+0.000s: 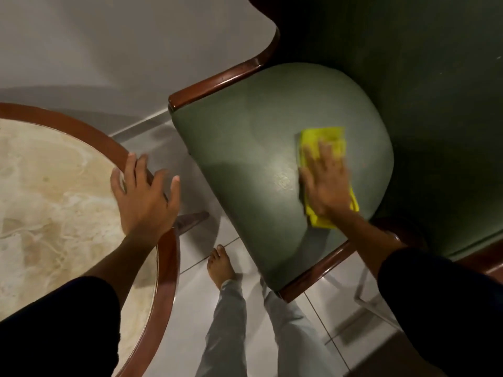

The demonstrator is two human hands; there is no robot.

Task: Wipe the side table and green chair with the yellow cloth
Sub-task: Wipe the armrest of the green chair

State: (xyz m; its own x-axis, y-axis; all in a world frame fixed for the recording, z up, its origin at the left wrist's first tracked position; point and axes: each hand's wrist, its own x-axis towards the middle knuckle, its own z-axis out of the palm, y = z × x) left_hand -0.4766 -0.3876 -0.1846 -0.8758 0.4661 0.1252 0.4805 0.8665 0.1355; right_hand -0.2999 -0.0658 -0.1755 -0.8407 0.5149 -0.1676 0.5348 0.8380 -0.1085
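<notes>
Dark sleeves (441, 308) frame the view. Right hand (325, 183) lies flat with fingers spread, pressing the folded, bright yellow cloth (321, 138) onto the green chair (245, 164) seat, gripping nothing. Left hand (144, 194) rests open on the side table (54, 186) wooden rim.

Person: black sleeves (435, 295) ending just past the elbow on both arms, light grey trousers (226, 322), one bare foot (219, 265) visible, no rings or watch showing.
</notes>
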